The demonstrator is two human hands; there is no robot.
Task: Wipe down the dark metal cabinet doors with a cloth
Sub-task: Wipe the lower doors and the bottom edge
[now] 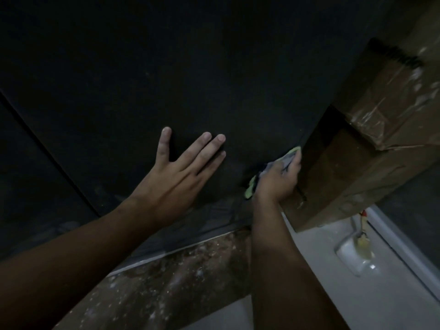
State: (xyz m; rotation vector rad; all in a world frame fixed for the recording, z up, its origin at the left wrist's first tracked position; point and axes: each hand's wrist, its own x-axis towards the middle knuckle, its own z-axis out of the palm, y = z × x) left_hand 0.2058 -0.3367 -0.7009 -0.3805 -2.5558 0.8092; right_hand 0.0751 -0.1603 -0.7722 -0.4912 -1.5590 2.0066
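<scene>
The dark metal cabinet door fills most of the head view, with a seam to a second door at the left. My left hand lies flat on the door, fingers straight and spread. My right hand grips a bunched green and grey cloth and presses it against the door's lower right corner, close to a cardboard box. Most of the cloth is hidden under the hand.
A taped brown cardboard box stands tight against the cabinet's right edge. Below it lies a white appliance surface with a recessed handle. A speckled brown floor runs along the cabinet's base.
</scene>
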